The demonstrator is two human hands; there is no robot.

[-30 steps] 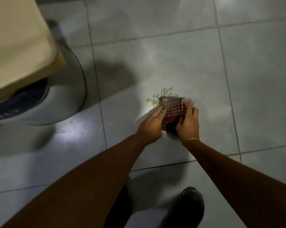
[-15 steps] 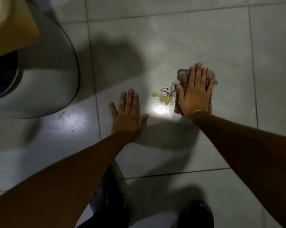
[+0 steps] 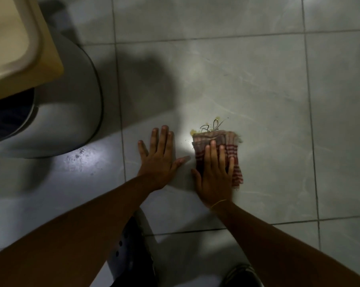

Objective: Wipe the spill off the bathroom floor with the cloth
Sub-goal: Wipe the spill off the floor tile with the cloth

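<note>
A folded red-and-white checked cloth (image 3: pixel 216 141) lies flat on the grey tiled floor (image 3: pixel 257 69). My right hand (image 3: pixel 213 176) presses down on its near half, fingers spread flat. Just beyond the cloth's far edge shows a small yellowish spill (image 3: pixel 211 126) with thin dark streaks; part of it is under the cloth. My left hand (image 3: pixel 159 160) rests palm down on the bare tile to the left of the cloth, fingers apart, holding nothing.
A pale toilet base (image 3: pixel 71 112) curves at the left, under a cream-coloured lid or box (image 3: pixel 15 44). My dark shoe (image 3: pixel 243 274) and a knee sit at the bottom edge. Grout lines cross the tiles around the spill.
My right hand has drawn the cloth back toward me and to the left, over the near part of the spill. My left hand stays flat on the floor.
</note>
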